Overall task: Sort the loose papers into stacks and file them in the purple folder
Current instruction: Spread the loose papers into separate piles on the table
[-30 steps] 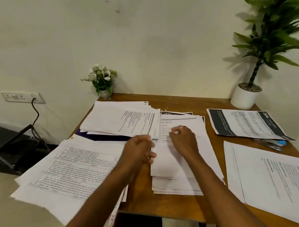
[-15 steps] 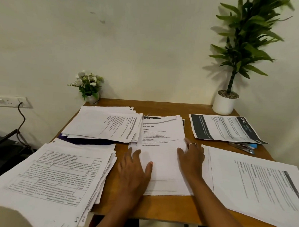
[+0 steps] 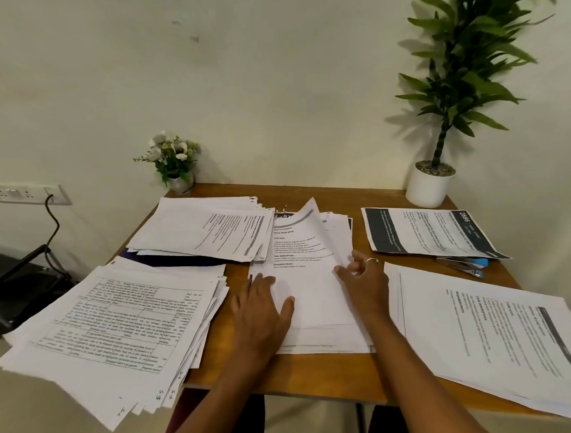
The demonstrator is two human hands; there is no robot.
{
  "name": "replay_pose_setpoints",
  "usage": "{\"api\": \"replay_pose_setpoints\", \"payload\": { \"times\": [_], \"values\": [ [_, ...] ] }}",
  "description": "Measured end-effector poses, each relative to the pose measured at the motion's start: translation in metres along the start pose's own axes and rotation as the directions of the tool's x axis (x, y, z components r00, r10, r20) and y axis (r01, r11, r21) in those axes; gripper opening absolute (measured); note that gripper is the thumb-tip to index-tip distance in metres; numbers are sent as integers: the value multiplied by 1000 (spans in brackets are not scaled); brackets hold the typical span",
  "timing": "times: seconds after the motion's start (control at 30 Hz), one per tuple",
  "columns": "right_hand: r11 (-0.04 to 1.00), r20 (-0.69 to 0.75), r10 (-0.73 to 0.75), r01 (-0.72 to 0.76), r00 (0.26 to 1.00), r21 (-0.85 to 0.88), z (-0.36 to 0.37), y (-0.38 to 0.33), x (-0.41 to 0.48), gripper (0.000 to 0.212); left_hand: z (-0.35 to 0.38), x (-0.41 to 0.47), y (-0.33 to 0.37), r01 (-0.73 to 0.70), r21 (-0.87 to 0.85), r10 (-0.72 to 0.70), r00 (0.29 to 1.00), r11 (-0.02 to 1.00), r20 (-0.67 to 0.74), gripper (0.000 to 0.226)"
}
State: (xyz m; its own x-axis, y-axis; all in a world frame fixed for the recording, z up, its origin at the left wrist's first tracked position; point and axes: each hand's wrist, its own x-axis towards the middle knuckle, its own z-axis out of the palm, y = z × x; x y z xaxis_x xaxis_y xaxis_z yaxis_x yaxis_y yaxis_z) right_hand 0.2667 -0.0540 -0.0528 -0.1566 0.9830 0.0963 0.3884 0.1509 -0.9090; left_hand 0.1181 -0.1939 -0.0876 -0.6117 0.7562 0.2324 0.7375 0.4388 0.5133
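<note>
Loose papers [image 3: 305,335] lie in five lots on the wooden table [image 3: 303,374], and the centre stack [image 3: 319,303] is the one under the person's hands. Left of it and nearer the person, the gridded stack [image 3: 109,313] fans out and overhangs the table edge. Right of it and nearer the person lies the broad right stack [image 3: 488,333]. Beyond it to the left sits the far-left stack [image 3: 205,227], and beyond it to the right lies the dark-banded sheet [image 3: 427,232]. A potted plant [image 3: 429,186] stands far beyond it to the right, and a small flower pot [image 3: 178,166] far beyond to the left. The purple folder [image 3: 177,260] lies just left of the centre stack, showing only as a dark sliver under the far-left stack. The left hand [image 3: 260,310] presses flat on the centre stack's left edge, fingers spread. The right hand [image 3: 363,278] pinches the right edge of its top sheet [image 3: 316,230], whose far corner curls upward. A blue stapler [image 3: 465,265] lies to its right, and a ring [image 3: 372,260] shows on the right hand.
</note>
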Motion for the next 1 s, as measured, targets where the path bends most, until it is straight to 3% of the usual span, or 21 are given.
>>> {"api": "replay_pose_setpoints", "payload": {
  "times": [0.17,0.33,0.5,0.67,0.83,1.0],
  "values": [
    [993,74,67,-59,995,-100,-18,-10,12,23,0,0,-2,-6,-79,4,1000,997,-27,63],
    [990,85,135,-139,987,39,-51,-18,18,11,-3,1,-3,21,-242,-34,998,970,-49,56],
    [930,55,276,-281,960,239,-62,-12,13,15,-12,-2,0,45,-351,-65,997,935,-46,63],
    [857,146,339,-369,929,360,-48,-13,-1,21,-23,-7,8,-4,-475,-56,992,880,-111,29],
    [796,229,371,-435,900,420,-40,-19,-4,25,-43,-16,13,59,-682,-106,994,729,-27,26],
    [595,338,271,-432,902,678,-39,-34,2,32,-85,8,9,137,-686,-200,980,714,-12,23]
  ]
}}
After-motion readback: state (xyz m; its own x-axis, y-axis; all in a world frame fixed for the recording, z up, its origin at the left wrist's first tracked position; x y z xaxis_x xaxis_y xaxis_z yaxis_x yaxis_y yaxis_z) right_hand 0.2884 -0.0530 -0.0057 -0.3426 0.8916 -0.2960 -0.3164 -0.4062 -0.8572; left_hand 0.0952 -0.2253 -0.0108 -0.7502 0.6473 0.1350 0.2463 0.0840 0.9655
